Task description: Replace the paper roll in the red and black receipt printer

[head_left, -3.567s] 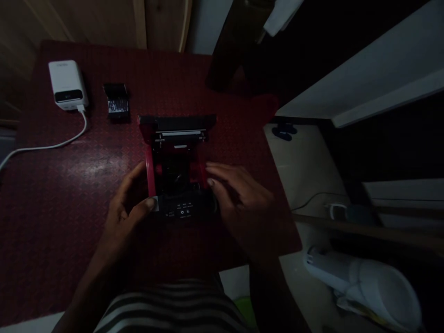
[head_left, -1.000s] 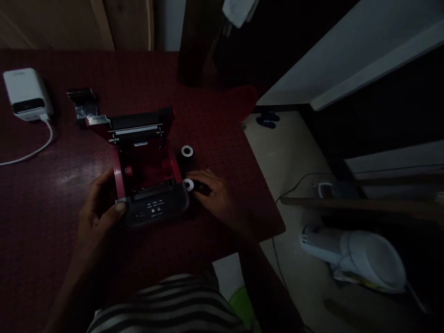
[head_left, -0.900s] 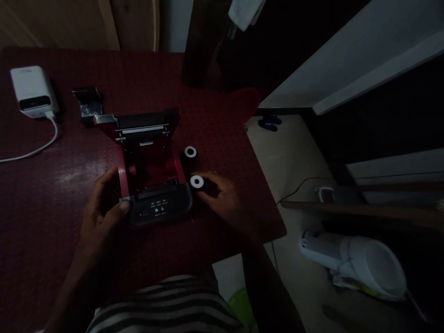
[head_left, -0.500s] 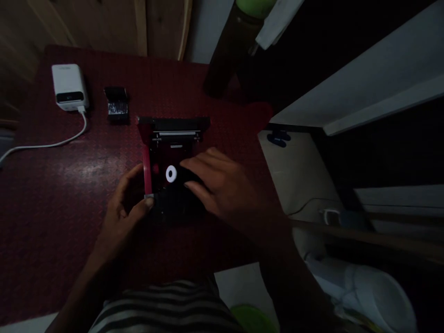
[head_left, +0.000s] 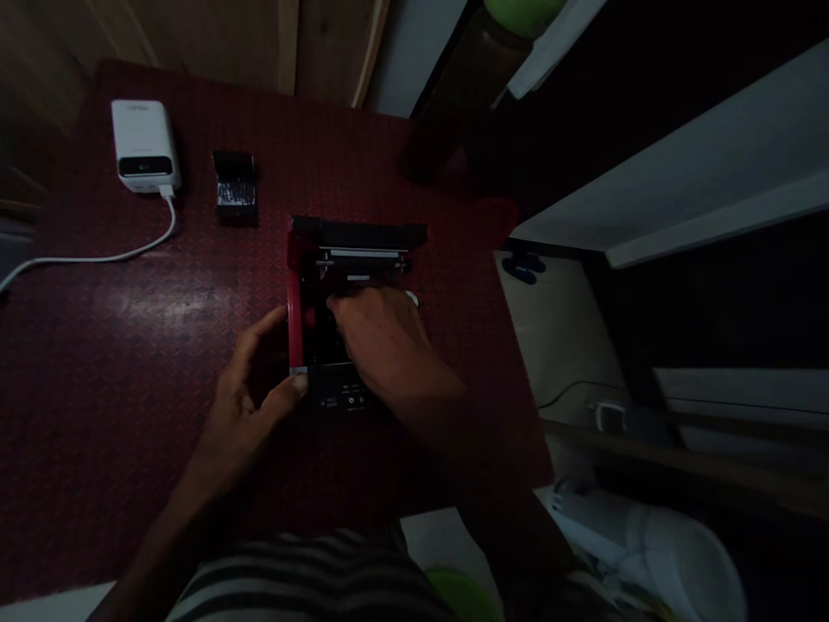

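Note:
A small red and black printer (head_left: 295,333) sits on the table with its lid (head_left: 372,235) raised at the back. My left hand (head_left: 249,389) steadies its left side, thumb on the front corner and fingers curved against the red wall. Over the open bay, my right hand (head_left: 389,337) is curled with its fingertips down inside. What those fingertips touch is hidden. A white rounded edge (head_left: 413,299) shows just past the right hand; I cannot tell whether the hand holds it. Small buttons and markings show on the printer's black front panel (head_left: 337,397).
On the table (head_left: 161,363), a white power bank (head_left: 143,142) with a plugged-in cable (head_left: 97,259) lies at the back left. Beside it is a small black case-like object (head_left: 236,190). A tall dark bottle with a green top (head_left: 479,73) stands at the back right.
My right hand has turned over and reached down into the printer's bay. The white-ended roll it held above the bay no longer shows there. The view has shifted slightly.

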A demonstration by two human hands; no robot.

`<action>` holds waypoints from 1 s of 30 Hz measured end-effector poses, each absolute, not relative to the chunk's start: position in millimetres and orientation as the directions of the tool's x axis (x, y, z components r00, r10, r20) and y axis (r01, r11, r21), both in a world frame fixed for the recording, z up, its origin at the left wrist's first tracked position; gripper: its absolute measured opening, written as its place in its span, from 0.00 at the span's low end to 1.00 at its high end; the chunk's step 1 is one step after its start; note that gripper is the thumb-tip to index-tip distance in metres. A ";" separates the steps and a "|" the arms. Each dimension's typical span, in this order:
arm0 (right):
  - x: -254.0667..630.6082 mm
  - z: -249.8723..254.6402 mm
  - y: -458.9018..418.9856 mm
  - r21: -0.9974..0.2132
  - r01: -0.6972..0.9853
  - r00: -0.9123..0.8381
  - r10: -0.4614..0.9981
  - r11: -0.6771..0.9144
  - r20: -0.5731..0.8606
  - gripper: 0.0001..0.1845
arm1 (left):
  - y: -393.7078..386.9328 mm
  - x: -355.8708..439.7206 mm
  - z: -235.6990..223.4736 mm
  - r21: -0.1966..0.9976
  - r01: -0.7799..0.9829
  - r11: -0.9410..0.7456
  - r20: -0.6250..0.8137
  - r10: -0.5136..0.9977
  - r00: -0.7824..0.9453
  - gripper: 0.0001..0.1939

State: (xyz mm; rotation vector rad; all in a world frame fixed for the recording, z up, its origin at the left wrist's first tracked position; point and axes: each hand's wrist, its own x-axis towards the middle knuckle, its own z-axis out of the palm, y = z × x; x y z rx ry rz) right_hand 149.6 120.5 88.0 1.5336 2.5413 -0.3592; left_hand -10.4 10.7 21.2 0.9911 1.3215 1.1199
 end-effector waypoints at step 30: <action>212.2 71.5 87.4 -0.666 0.536 -0.574 0.802 0.519 0.163 0.13 | 53.7 -23.1 51.5 0.985 0.168 0.024 0.016 0.971 -0.236 0.31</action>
